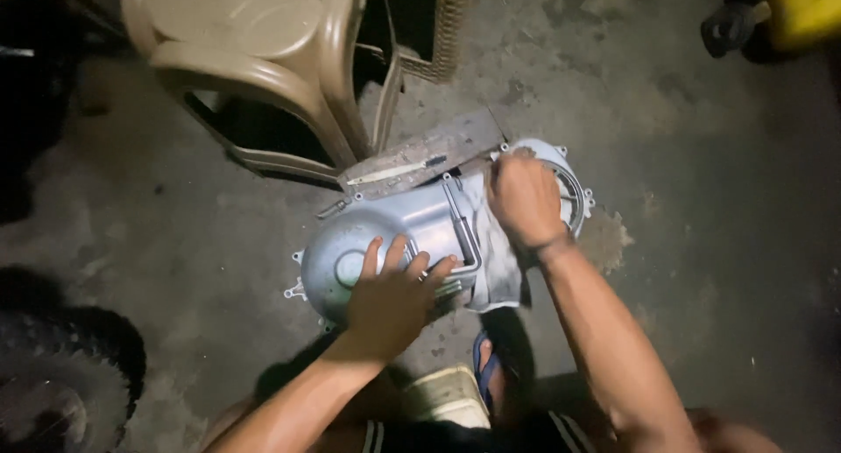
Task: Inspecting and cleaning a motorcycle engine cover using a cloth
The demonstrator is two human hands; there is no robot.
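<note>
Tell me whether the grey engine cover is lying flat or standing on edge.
Lying flat. The engine cover rests broad side down on the concrete floor, with the left hand pressed flat on top.

A large grey cast-metal engine side cover, elongated with rounded ends and small bolt lugs along its rim, is laid flat on the concrete, outer face up. Its long axis is set from near left to far right. A round bulge is seen at the left end, a ringed circular opening at the far right end. A pale grey cloth is draped over its right-middle part, hanging off the near edge.
</note>
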